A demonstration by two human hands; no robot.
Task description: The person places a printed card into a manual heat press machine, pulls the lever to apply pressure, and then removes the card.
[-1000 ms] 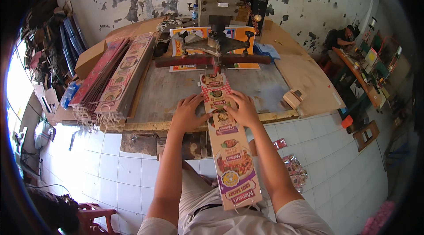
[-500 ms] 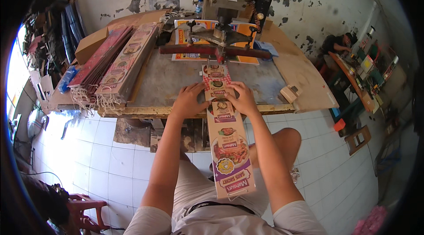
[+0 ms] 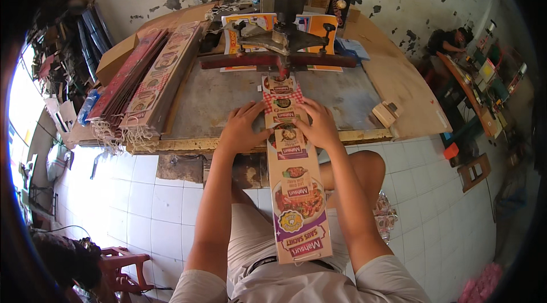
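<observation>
A long printed cardboard strip, tan with food pictures and a red-checked part, runs from under the press head over the table's front edge to my lap. My left hand holds its left edge, thumb lying on top. On the opposite edge, my right hand grips it the same way, its thumb close to the left one. The strip's far end lies just below the press's red tip, between the hands and the machine. What the fingertips do beneath the strip is hidden.
Stacks of similar printed strips with white strings lie on the table's left, beside a cardboard box. A small wooden block sits at the right front. A red stool stands lower left. Another person works at a far-right bench.
The whole view has shifted slightly. Both hands and the strip keep nearly the same place under the press.
</observation>
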